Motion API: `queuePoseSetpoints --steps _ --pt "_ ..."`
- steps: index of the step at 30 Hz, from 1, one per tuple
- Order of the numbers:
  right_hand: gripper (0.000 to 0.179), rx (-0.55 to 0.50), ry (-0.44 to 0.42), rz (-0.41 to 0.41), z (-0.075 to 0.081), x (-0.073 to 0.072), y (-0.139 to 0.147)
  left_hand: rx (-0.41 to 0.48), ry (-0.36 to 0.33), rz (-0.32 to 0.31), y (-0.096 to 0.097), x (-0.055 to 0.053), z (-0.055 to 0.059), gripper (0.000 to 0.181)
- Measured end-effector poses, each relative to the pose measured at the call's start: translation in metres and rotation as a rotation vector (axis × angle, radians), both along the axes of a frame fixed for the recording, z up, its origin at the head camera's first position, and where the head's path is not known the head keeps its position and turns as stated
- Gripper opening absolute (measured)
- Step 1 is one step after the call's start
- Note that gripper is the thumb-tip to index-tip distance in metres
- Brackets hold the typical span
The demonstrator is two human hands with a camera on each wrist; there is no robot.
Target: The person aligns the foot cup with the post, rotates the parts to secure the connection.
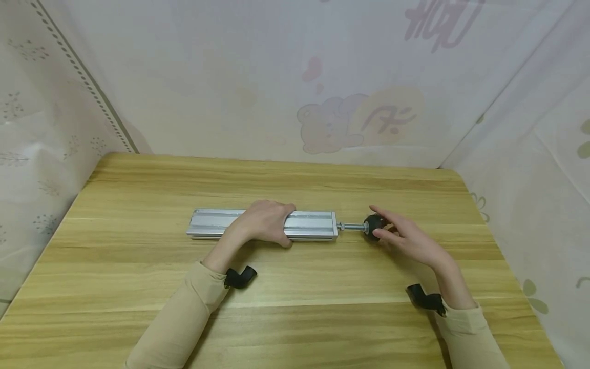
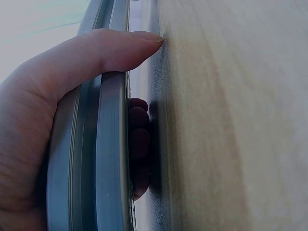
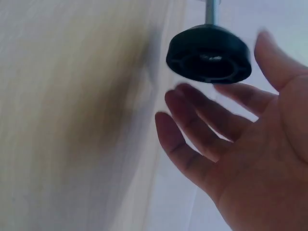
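A silver aluminium profile with lengthwise grooves lies crosswise over the table. My left hand grips it across the top, thumb on the near side and fingers on the far side. In the left wrist view the fingertips show in a narrow gap between the profile and the wood. From the profile's right end a threaded rod with a nut leads to a round black levelling foot. Around that foot my right hand is spread with loosely bent fingers; whether a fingertip touches it, I cannot tell.
The wood-grain table extends on every side of the profile. A pale printed cloth hangs behind it and along both sides. Black curved pieces are strapped at both wrists and stick out above the table.
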State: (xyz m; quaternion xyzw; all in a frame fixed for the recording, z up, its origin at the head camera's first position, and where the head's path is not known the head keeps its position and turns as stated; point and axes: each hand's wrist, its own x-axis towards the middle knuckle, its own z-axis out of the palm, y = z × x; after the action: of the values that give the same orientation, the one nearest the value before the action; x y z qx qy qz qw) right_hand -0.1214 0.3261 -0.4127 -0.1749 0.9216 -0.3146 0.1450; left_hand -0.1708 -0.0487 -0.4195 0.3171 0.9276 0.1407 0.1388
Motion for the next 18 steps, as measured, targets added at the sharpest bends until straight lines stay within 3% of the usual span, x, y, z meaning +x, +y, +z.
queuePoseSetpoints --steps 5,13,18 --pt "0.082 -0.017 0.079 0.001 0.0 0.0 -0.007 -0.002 0.001 -0.001 0.0 0.0 -0.001 0.049" --pt "0.076 -0.009 0.198 -0.012 -0.007 -0.003 -0.016 -0.01 -0.005 0.005 0.0 0.0 -0.001 0.051" --pt "0.075 -0.003 0.225 -0.027 -0.008 -0.002 -0.016 -0.006 -0.014 0.005 0.0 0.001 0.0 0.051"
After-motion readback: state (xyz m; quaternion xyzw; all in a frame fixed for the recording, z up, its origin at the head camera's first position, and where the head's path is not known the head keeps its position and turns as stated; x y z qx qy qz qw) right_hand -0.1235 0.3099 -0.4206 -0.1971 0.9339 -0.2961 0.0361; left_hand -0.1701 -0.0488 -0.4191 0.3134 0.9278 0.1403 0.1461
